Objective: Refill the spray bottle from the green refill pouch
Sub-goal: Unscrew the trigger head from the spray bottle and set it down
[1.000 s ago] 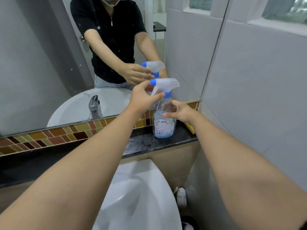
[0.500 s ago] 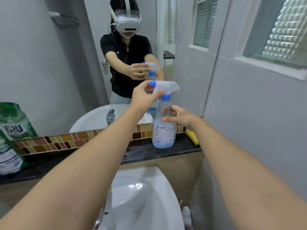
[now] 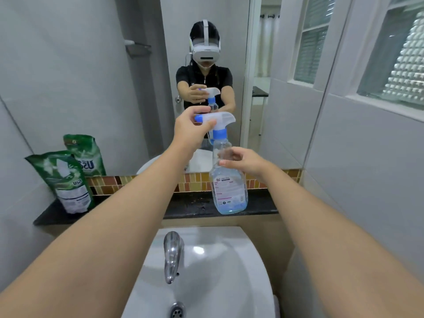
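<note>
The left hand (image 3: pixel 191 128) gripped the white spray head (image 3: pixel 220 118) of the spray bottle (image 3: pixel 228 182), fingers closed around its blue nozzle end. The right hand (image 3: pixel 244 162) clasped the bottle's clear neck. The bottle stood upright on the dark desk (image 3: pixel 188 206) behind a white sink (image 3: pixel 229 267) and tap (image 3: pixel 172 255). The green refill pouch (image 3: pixel 66 182) stood well apart at the desk's left end, against the mirror (image 3: pixel 142 88).

left hand (image 3: pixel 191 129) gripping trigger head (image 3: pixel 219 119), right hand (image 3: pixel 244 162) steadying spray bottle (image 3: pixel 229 187)
</note>
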